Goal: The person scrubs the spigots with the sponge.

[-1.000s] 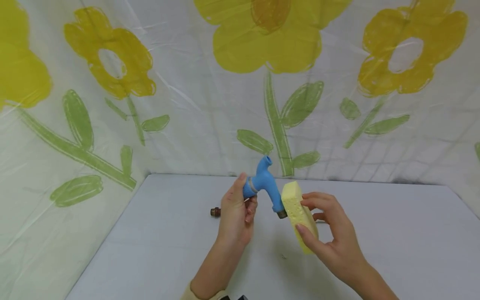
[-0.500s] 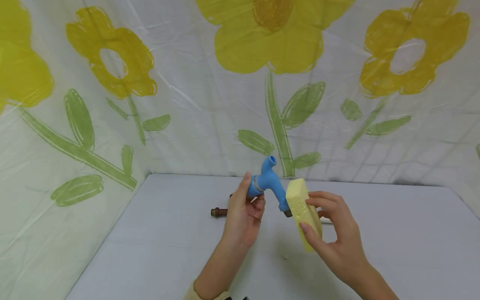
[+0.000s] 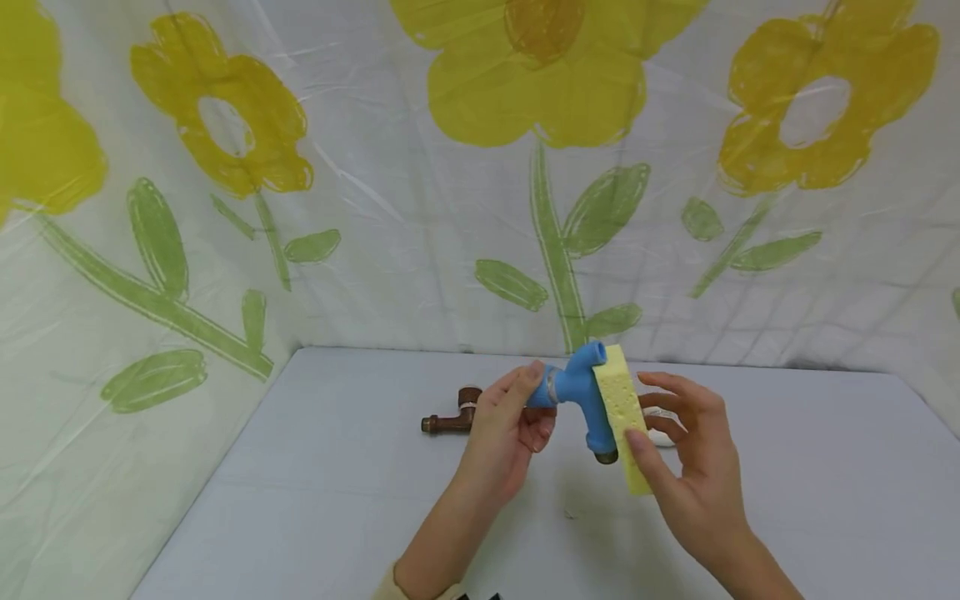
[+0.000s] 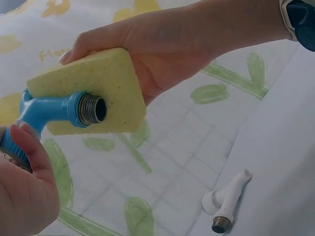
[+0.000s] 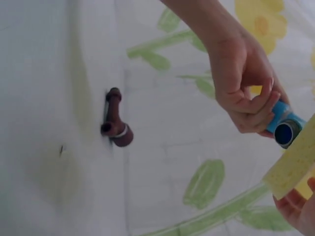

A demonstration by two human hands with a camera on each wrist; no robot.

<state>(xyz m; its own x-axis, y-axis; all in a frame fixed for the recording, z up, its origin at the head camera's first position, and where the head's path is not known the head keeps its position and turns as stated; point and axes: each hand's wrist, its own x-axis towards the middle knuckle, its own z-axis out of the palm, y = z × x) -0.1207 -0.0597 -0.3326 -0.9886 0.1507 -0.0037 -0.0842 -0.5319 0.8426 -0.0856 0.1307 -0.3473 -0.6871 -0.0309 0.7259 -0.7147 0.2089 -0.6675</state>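
Note:
My left hand (image 3: 495,442) grips a blue tap (image 3: 581,389) by its inlet end, above the table. The tap's open-ended upper stub tilts up to the right, and its metal-threaded end (image 4: 98,109) points down. In my right hand (image 3: 701,467) is a yellow sponge (image 3: 624,417), held between thumb and fingers. One broad face of the sponge lies against the tap's right side. In the left wrist view, the sponge (image 4: 98,73) sits behind the blue spout. The right wrist view catches only part of my right hand (image 5: 300,211) at its edge.
A brown tap (image 3: 450,423) lies on the white table (image 3: 315,500) behind my left hand. Behind my right fingers lies a white tap (image 3: 660,429), seen more fully in the left wrist view. A flower-printed sheet (image 3: 390,275) hangs along the back and left.
Both hands have shifted right. The blue tap has turned and dropped slightly, bringing its upper stub beside the sponge's top. More of the brown tap shows now.

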